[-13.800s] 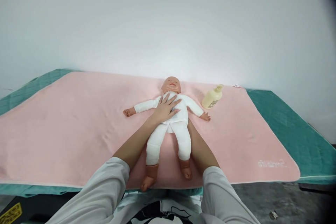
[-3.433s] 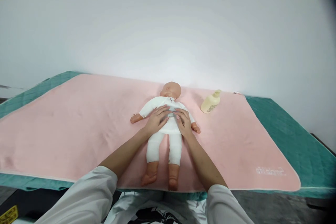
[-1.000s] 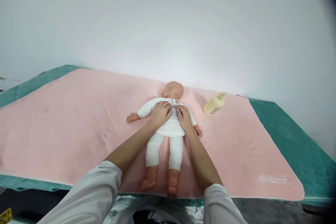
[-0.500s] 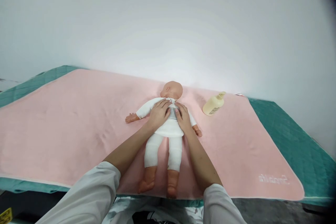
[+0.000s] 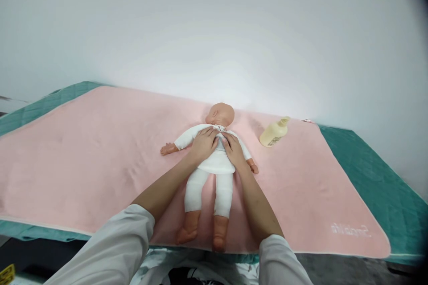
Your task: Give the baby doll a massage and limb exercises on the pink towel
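A baby doll (image 5: 217, 160) in a white cloth body and leggings lies face down, its bald head toward the wall, its arms spread and its feet toward me. My left hand (image 5: 204, 143) rests flat on the left side of its upper back, fingers extended. On the right side of the back lies my right hand (image 5: 233, 146), palm down with the fingers stretched out. A narrow strip of the back, with a dark line near the neck, shows between the two hands. Neither hand grips anything.
A pale yellow pump bottle (image 5: 274, 132) lies tilted on the pink mat (image 5: 90, 156), right of the doll. Under the mat is a green quilted cover (image 5: 374, 173). A white wall (image 5: 214, 31) rises behind.
Both hands remain on the doll's back, with the fingers drawn slightly closer together near the neck. The whole view has shifted a little; doll and bottle keep their places on the mat.
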The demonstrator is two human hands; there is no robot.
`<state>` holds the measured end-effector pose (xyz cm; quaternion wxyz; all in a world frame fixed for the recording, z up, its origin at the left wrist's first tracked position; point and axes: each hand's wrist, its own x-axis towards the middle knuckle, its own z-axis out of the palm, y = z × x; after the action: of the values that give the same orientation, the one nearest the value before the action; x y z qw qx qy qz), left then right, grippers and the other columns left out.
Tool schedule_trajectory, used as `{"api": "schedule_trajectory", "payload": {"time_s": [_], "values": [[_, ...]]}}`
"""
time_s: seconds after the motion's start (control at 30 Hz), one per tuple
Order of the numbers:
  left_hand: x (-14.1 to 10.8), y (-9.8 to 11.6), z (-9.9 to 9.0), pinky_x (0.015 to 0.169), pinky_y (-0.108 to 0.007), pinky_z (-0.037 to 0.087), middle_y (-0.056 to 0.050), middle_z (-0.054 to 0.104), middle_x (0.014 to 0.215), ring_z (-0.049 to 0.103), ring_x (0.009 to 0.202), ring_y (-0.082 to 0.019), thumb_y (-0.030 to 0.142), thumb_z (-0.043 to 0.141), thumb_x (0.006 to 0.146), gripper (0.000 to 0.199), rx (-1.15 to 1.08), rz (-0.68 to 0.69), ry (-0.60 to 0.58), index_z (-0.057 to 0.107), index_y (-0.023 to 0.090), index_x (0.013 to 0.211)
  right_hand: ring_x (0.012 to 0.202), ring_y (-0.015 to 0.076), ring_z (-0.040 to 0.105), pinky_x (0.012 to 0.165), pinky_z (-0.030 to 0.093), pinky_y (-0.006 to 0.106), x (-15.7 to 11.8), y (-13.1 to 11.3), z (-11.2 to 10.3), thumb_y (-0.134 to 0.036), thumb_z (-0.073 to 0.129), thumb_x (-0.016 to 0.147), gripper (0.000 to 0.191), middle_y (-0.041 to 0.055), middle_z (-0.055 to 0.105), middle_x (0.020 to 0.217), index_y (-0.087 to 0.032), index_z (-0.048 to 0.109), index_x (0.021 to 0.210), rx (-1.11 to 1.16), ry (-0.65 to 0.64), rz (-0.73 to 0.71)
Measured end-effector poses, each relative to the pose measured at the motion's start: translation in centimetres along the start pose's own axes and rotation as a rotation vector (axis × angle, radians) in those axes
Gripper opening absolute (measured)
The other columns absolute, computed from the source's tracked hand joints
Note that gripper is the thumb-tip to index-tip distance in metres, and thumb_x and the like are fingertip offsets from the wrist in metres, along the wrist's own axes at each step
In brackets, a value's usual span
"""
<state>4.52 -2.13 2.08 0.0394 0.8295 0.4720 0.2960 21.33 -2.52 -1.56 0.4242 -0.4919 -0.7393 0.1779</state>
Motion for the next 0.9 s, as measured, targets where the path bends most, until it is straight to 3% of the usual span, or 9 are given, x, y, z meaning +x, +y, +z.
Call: {"api": "schedule_trajectory", "payload": {"time_s": [0.33, 0.53, 0.6, 0.73, 0.9], "values": [[-0.5, -0.2, -0.2, 0.111, -0.045, 0.04, -0.01, 0.061, 0.133, 0.05, 0.131, -0.024, 0.024, 0.045, 0.094, 0.033, -0.12, 0.008, 0.088, 0.061, 0.016, 0.122, 0.133, 0.0218, 0.048, 0.117, 0.035, 0.045, -0.7, -0.9, -0.7, -0.046, 0.036, 0.1, 0.045, 0.0103, 0.057, 0.139, -0.022, 0.059, 0.129, 0.078, 0.093, -0.005], [-4.2, 0.8, -1.8, 0.109, -0.045, 0.042, -0.007, 0.069, 0.121, 0.057, 0.123, -0.021, 0.024, 0.041, 0.098, 0.028, -0.242, 0.092, 0.176, 0.066, 0.019, 0.109, 0.13, 0.0236, 0.048, 0.114, 0.038, 0.047, -3.5, -3.1, -1.4, -0.043, 0.039, 0.099, 0.039, 0.011, 0.055, 0.135, -0.023, 0.062, 0.124, 0.111, 0.243, 0.006], [-5.8, 1.2, -2.5, 0.107, -0.047, 0.042, -0.006, 0.071, 0.113, 0.063, 0.111, -0.02, 0.025, 0.04, 0.098, 0.028, -0.276, 0.118, 0.214, 0.067, 0.02, 0.103, 0.124, 0.0243, 0.051, 0.109, 0.042, 0.047, -5.0, -4.0, -1.4, -0.04, 0.04, 0.099, 0.036, 0.0109, 0.057, 0.127, -0.024, 0.065, 0.12, 0.102, 0.306, -0.021], [-8.1, 1.3, -3.3, 0.083, -0.038, 0.053, -0.005, 0.073, 0.094, 0.066, 0.087, -0.017, 0.023, 0.041, 0.097, 0.026, -0.351, 0.206, 0.301, 0.067, 0.02, 0.097, 0.097, 0.0219, 0.061, 0.086, 0.052, 0.041, -8.2, -4.9, -1.2, -0.033, 0.041, 0.098, 0.033, 0.0087, 0.06, 0.101, -0.025, 0.072, 0.109, 0.066, 0.394, -0.12], [-8.2, 1.4, -3.1, 0.069, -0.033, 0.052, -0.005, 0.073, 0.081, 0.064, 0.075, -0.017, 0.024, 0.043, 0.097, 0.027, -0.418, 0.326, 0.21, 0.068, 0.02, 0.091, 0.081, 0.021, 0.062, 0.071, 0.052, 0.039, -9.9, -4.8, -1.2, -0.031, 0.042, 0.097, 0.034, 0.0069, 0.063, 0.086, -0.024, 0.075, 0.095, 0.049, 0.326, -0.167]]}}
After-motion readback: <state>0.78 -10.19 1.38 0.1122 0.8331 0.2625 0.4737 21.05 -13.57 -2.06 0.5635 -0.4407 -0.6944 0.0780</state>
